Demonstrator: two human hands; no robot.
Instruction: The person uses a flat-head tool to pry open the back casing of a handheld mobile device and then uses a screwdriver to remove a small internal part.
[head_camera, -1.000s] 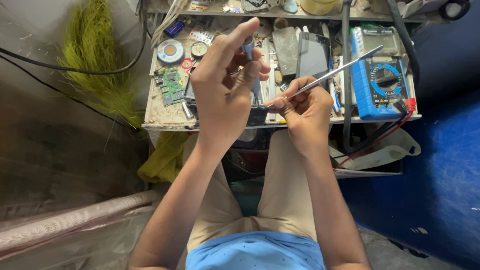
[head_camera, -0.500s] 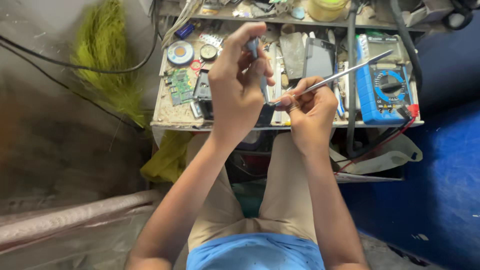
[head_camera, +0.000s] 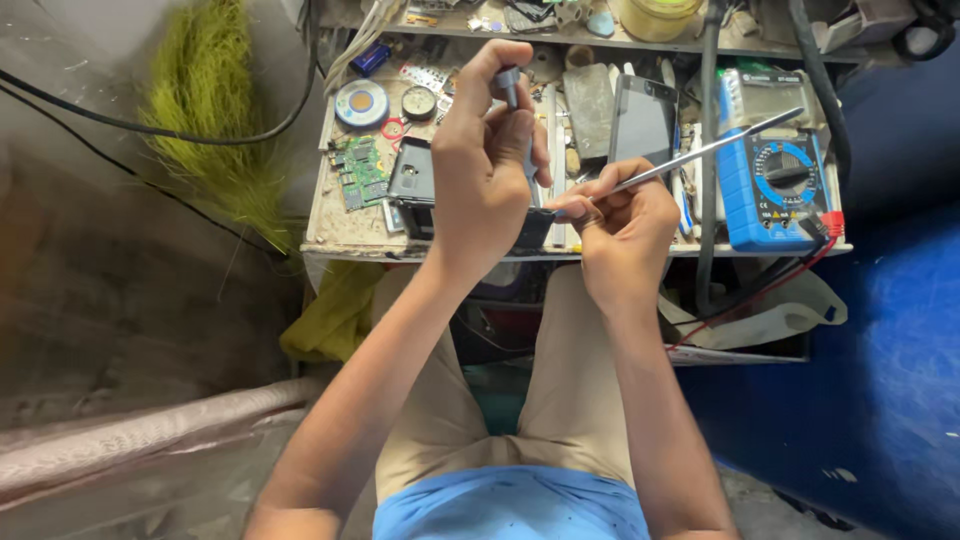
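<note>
Tweezers of thin silver metal (head_camera: 700, 155) were gripped in the closed right hand (head_camera: 620, 225), their long shaft slanting up to the right over a blue multimeter with a round dial (head_camera: 775, 185). A small grey-handled screwdriver (head_camera: 510, 85) was pinched upright between the thumb and fingers of the left hand (head_camera: 485, 170), which was closed around it. A dark device (head_camera: 530, 228) was partly hidden beneath both hands at the front edge of the cluttered workbench (head_camera: 330, 225). A green circuit board (head_camera: 360, 172) and a black phone (head_camera: 643, 120) were seen lying nearby on the bench.
</note>
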